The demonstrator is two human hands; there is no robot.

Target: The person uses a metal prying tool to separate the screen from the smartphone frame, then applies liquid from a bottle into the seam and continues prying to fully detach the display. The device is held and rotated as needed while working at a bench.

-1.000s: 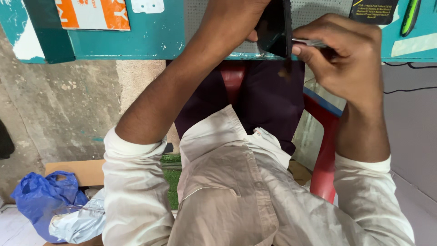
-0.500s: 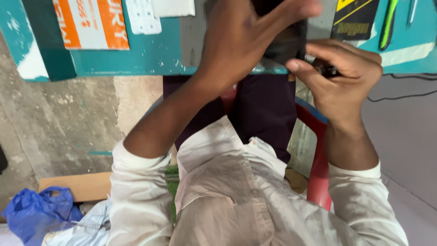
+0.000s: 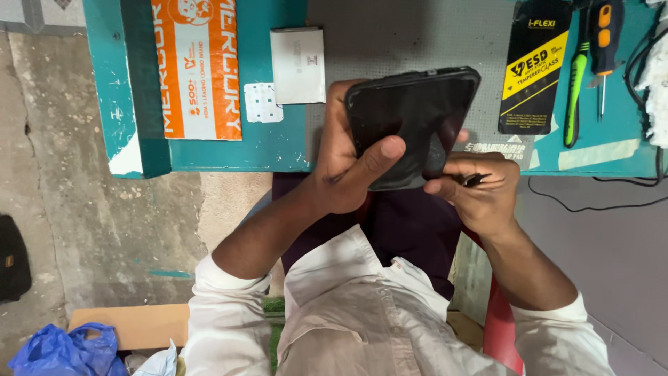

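Beyond my hands, an orange-and-white packet (image 3: pixel 197 69), small white box (image 3: pixel 298 65), black-and-yellow packet (image 3: pixel 534 66) and green-handled tool (image 3: pixel 575 90) lie on my teal bench (image 3: pixel 271 143); blue bag (image 3: pixel 59 351) below.

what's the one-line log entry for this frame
left hand: grips black phone, thumb across screen | right hand: pinches small dark tool at phone's lower edge | behind: teal bench, green-handled tool

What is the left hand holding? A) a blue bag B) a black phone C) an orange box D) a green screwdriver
B: the left hand wraps around the black phone, its thumb pressed across the dark screen, while the right hand pinches a small dark tool at the phone's lower edge.
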